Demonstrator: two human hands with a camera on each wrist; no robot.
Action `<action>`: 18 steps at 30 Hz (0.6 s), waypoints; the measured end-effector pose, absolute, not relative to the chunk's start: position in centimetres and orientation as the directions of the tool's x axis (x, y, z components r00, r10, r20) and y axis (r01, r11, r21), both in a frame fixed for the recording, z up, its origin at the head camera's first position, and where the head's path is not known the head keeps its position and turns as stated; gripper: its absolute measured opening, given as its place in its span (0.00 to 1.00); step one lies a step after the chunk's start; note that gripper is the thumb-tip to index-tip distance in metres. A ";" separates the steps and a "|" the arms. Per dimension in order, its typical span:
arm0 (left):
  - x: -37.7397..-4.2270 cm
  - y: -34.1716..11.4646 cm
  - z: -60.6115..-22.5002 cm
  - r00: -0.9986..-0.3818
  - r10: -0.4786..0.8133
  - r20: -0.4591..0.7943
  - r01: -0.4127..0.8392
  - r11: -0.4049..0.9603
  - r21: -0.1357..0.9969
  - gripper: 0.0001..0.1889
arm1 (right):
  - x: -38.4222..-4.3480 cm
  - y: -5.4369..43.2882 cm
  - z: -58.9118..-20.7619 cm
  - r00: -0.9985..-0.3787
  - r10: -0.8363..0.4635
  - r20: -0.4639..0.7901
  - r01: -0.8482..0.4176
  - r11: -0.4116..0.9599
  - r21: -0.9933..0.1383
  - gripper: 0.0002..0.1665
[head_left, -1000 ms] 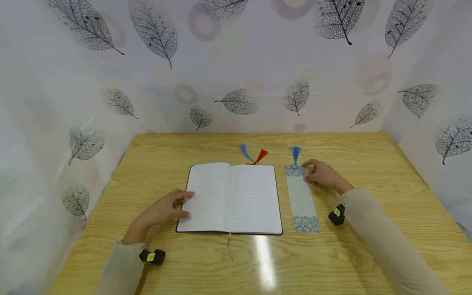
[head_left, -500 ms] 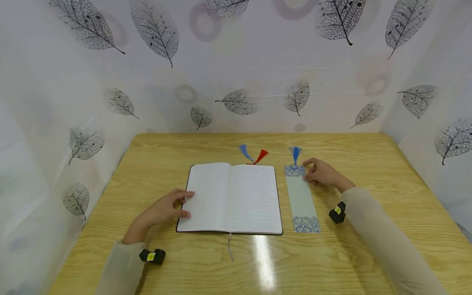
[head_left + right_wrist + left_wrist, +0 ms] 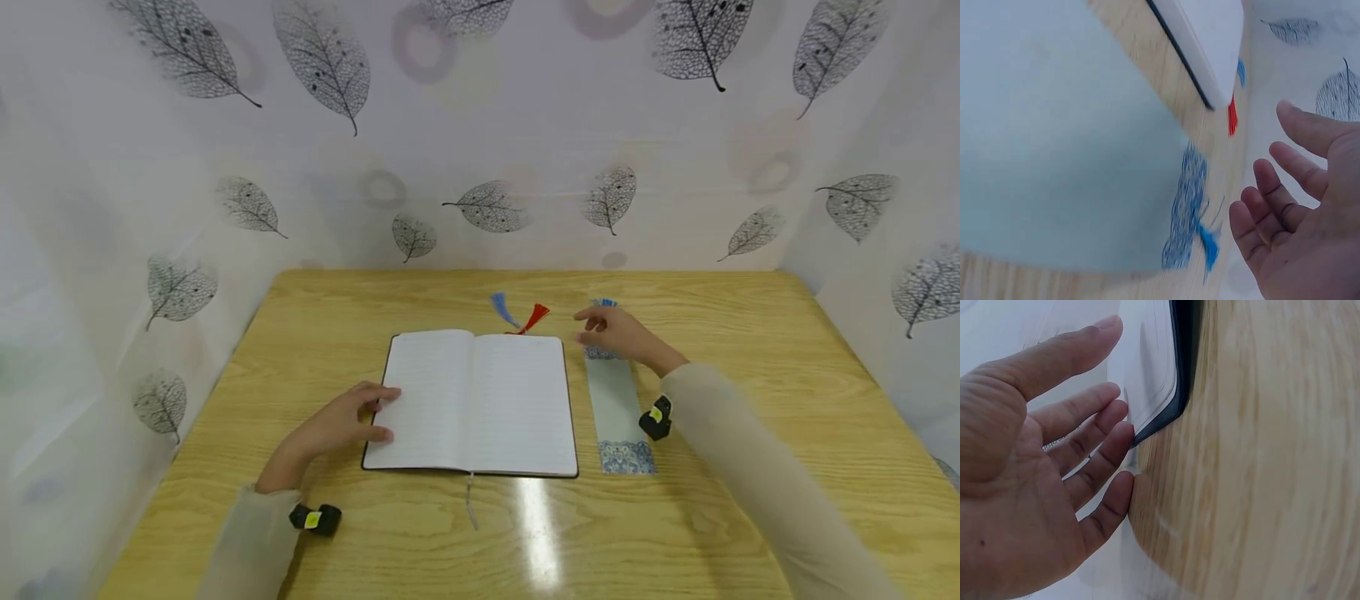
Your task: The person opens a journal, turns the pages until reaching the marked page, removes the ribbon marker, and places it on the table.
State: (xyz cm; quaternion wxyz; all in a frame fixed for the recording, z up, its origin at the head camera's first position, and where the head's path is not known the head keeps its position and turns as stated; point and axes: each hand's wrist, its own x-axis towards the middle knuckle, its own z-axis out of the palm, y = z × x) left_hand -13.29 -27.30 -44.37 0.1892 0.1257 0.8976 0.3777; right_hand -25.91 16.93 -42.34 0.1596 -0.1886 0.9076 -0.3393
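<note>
An open notebook (image 3: 517, 408) with lined white pages and a dark cover lies on the wooden table. My left hand (image 3: 330, 429) rests at its left edge, thumb and fingertips on the left page. To the right of the notebook lies a pale green bookmark (image 3: 611, 400) with blue patterned ends and a blue tassel (image 3: 1209, 247). Over the bookmark's top end hovers my right hand (image 3: 618, 333), fingers relaxed and holding nothing; it hides part of the pattern and tassel in the head view.
A light blue tassel (image 3: 502, 309) and a red tassel (image 3: 537, 317) stick out behind the notebook's top edge. A thin grey ribbon (image 3: 470, 500) trails from its bottom. Leaf-printed cloth (image 3: 480, 125) encloses the table (image 3: 420, 533) at the back and sides.
My right hand has let go of the bookmark's upper right edge and moved left above its top end. The left hand stays on the notebook.
</note>
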 end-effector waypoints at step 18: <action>-13.4 -26.9 -44.6 -0.899 0.364 -0.245 0.065 0.663 0.745 0.35 | -26.3 12.1 -43.6 -0.833 -0.484 -0.268 -0.335 0.827 -0.452 0.31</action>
